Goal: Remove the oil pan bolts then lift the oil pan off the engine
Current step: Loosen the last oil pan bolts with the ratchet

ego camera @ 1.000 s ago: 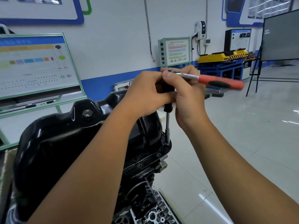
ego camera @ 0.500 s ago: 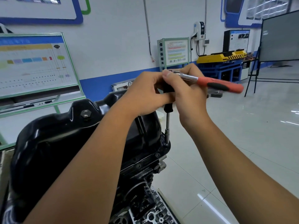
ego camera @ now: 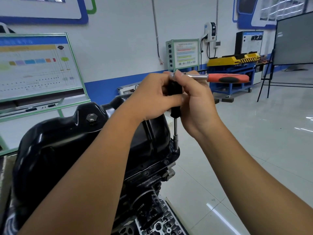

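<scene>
Black oil pan [ego camera: 81, 146], bolted atop upturned engine [ego camera: 149, 187]; ratchet [ego camera: 220, 78] with extension [ego camera: 175, 131] seated on rim bolt [ego camera: 176, 150].

Left hand [ego camera: 152, 97] clamped round extension's black grip, probably steadying socket square on bolt; right hand [ego camera: 194, 100] curled round ratchet head, red handle jutting right for leverage. Pan's inside hidden, contents unknowable; drain plug [ego camera: 91, 117] in place on top.

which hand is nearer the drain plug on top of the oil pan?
Left. The left hand grips the black extension handle up and to the right of the drain plug, its forearm passing beside it. The right hand is farther right, at the ratchet head.
</scene>
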`<state>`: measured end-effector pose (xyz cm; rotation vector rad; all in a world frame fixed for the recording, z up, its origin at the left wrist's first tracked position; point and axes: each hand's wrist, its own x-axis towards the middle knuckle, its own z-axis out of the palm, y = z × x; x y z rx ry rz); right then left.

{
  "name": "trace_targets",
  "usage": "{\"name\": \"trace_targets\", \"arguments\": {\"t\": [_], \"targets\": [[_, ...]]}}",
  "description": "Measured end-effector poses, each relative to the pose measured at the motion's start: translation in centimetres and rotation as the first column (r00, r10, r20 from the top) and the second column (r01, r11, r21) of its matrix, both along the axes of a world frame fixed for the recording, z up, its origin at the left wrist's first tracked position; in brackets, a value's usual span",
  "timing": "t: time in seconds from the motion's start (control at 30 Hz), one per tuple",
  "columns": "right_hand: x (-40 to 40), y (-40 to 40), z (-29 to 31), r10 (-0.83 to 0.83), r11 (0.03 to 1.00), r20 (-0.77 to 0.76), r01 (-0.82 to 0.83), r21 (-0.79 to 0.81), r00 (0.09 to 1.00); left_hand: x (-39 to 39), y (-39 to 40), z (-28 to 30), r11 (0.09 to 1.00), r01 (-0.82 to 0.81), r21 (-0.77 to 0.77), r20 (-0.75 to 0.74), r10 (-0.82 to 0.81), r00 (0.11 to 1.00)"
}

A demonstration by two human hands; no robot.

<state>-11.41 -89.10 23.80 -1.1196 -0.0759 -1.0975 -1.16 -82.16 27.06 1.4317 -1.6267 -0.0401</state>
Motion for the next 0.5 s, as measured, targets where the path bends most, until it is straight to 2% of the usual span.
{"name": "trace_targets", "arguments": {"t": [0.03,0.17,0.27,0.33,0.43,0.5], "targets": [[0.1,0.1,0.0,0.01,1.0,-0.005,-0.01,0.012,1.0,0.0,-0.1,-0.1,0.999,-0.033,-0.015,0.011,0.033,0.999],[0.3,-0.5,-1.4,-0.122,0.993,-0.024,0.122,-0.01,0.992,-0.3,-0.4,-0.3,0.993,-0.111,-0.046,0.0,0.111,0.994],[-0.3,-1.7,-4.9,-0.274,0.961,-0.163,0.276,-0.015,0.948,-0.1,-0.6,-0.5,0.987,-0.133,-0.085,0.056,0.138,0.989],[-0.7,-2.0,-8.6,-0.354,0.935,-0.29,0.347,-0.076,0.889,-0.1,-0.6,-0.6,0.981,-0.164,-0.104,0.072,0.172,0.983],[-1.2,-1.5,-13.6,-0.363,0.931,-0.472,0.298,-0.21,0.803,-0.2,-0.6,-0.7,0.981,-0.149,-0.127,0.062,0.157,0.986],[-1.4,-1.3,-15.2,-0.394,0.915,-0.491,0.286,-0.283,0.777,-0.3,-0.6,-0.8,0.978,-0.148,-0.149,0.065,0.159,0.985]]}}
